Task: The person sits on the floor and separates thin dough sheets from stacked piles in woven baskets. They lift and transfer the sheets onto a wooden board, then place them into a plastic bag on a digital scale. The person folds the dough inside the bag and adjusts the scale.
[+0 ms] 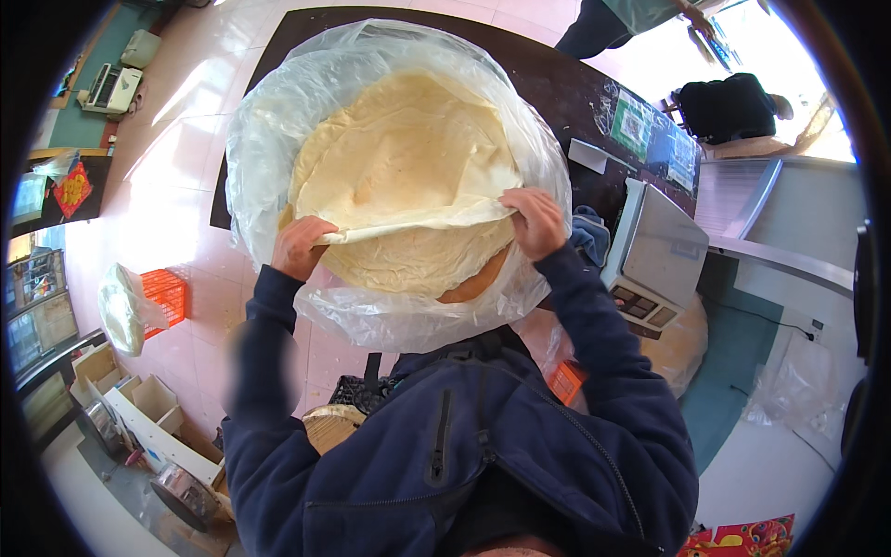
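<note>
A stack of large, round, thin pale-yellow sheets [399,148], like thin pancakes, lies inside a clear plastic bag [269,121] spread wide around it. The near edge of the top sheet is lifted and folded back into a band across the stack. My left hand [302,245] pinches this band at its left end, and my right hand [538,221] grips its right end. Beneath the band more sheets [408,265] show, and a brown round surface [478,278] peeks out at their lower right.
The bag rests on a dark table [548,93]. To the right stand a scale-like white machine [654,246] and a blue cloth [590,234]. An orange crate [165,297] sits on the floor at left. Another person [631,19] is at the far side, near a black chair [729,107].
</note>
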### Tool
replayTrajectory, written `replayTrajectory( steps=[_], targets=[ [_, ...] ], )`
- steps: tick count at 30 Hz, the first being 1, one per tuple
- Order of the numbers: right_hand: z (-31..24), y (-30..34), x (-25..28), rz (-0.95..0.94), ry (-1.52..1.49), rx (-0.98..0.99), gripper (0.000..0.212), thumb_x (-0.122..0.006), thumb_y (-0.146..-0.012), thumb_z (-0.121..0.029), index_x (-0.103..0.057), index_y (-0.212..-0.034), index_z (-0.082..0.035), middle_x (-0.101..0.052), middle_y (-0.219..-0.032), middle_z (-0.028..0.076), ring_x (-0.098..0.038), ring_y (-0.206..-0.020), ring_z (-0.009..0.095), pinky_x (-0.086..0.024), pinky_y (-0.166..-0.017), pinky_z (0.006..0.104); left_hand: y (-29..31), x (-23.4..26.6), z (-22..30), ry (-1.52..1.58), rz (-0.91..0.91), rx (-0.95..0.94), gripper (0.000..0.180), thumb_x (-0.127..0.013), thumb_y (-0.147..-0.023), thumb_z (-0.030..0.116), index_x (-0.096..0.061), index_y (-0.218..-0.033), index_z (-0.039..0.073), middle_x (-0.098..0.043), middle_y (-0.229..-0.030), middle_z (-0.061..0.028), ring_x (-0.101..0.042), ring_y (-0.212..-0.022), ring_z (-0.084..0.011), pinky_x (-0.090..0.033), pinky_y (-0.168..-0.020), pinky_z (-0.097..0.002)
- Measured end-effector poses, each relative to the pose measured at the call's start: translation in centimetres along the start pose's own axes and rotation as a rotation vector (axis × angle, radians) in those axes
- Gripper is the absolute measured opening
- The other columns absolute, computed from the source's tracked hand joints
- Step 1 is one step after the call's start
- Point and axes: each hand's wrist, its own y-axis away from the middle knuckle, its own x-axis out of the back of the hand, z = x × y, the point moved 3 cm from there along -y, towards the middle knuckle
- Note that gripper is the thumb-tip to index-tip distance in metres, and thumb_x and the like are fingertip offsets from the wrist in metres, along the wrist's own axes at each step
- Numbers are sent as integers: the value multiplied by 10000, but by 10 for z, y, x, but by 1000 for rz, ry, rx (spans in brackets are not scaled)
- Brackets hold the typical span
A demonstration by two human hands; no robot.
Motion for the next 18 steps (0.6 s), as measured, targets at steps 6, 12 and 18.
replayTrajectory(
  steps=[6,12,18],
  targets=[
    [-13,58,7,-348,51,-8,116,-581,-734,-18,-616,-824,-83,-625,-745,101,-614,-741,301,-484,-677,390,53,-91,-15,61,-371,163,105,-685,-717,110,-653,-811,77,-620,-790,-128,-584,-764,-343,-461,-681,-417],
    [22,97,-24,-577,-84,-450,62,-562,-791,-131,-575,-800,-71,-588,-708,187,-578,-725,390,-460,-653,454,78,-115,-72,78,-543,426,207,-706,-757,215,-617,-846,50,-621,-813,-139,-601,-803,-333,-474,-702,-413],
    [104,40,-74,-183,-14,-872,280,-675,-751,-213,-604,-926,-6,-648,-855,176,-625,-821,309,-475,-730,372,-15,-125,-137,14,-51,613,341,-696,-750,278,-557,-953,41,-641,-971,-177,-609,-944,-330,-476,-801,-400]
  ],
)
